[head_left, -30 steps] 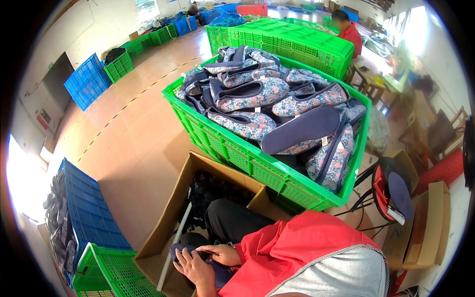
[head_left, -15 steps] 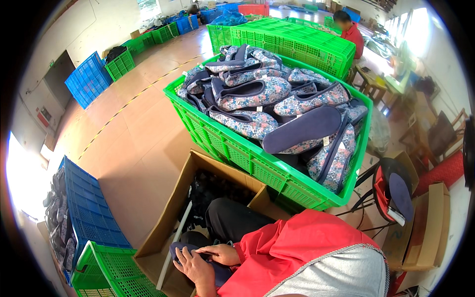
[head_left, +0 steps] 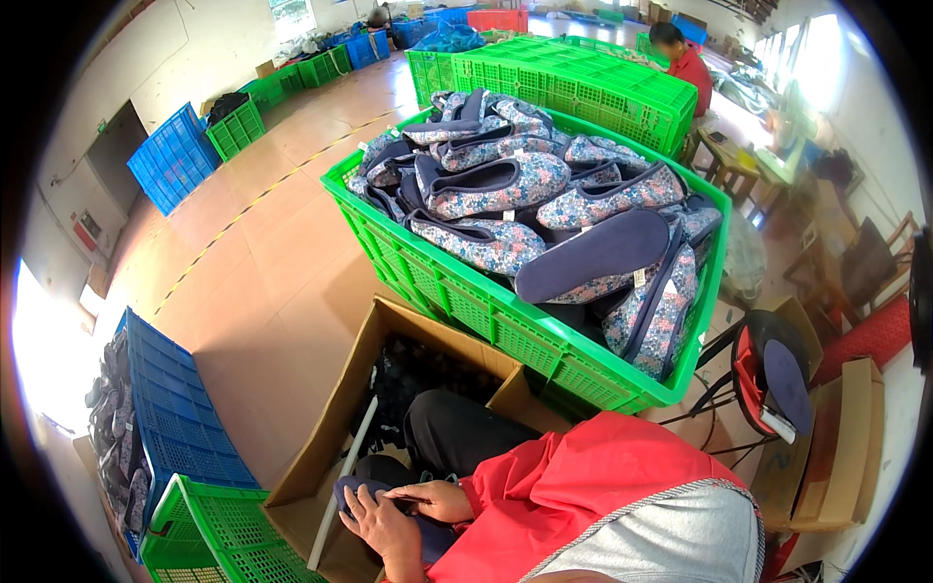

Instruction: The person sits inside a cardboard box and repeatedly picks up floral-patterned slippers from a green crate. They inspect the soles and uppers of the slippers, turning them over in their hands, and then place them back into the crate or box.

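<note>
Low in the picture, a navy slipper (head_left: 354, 492) lies over my lap, partly covered by my hands. My left hand (head_left: 383, 527) is wrapped over it, its fingers spread across the dark fabric. Beside it, my right hand (head_left: 439, 500) is closed in a pinch at the slipper's edge; a thin dark thing shows at its fingertips, too small to name. Below the hands, more navy fabric (head_left: 435, 537) shows. In front of my knees is an open cardboard box (head_left: 340, 389) with black scraps inside and a pale rod (head_left: 345, 476) across it.
A green crate (head_left: 466, 301) heaped with floral slippers (head_left: 501, 185) stands ahead. At the left are a blue crate (head_left: 190, 408) of dark slippers and a green crate (head_left: 228, 534). A stool (head_left: 748, 379) and cardboard (head_left: 836, 457) stand right. A person in red (head_left: 692, 73) sits far off.
My hands and the slipper stay almost still. The far person's head has shifted slightly left.
</note>
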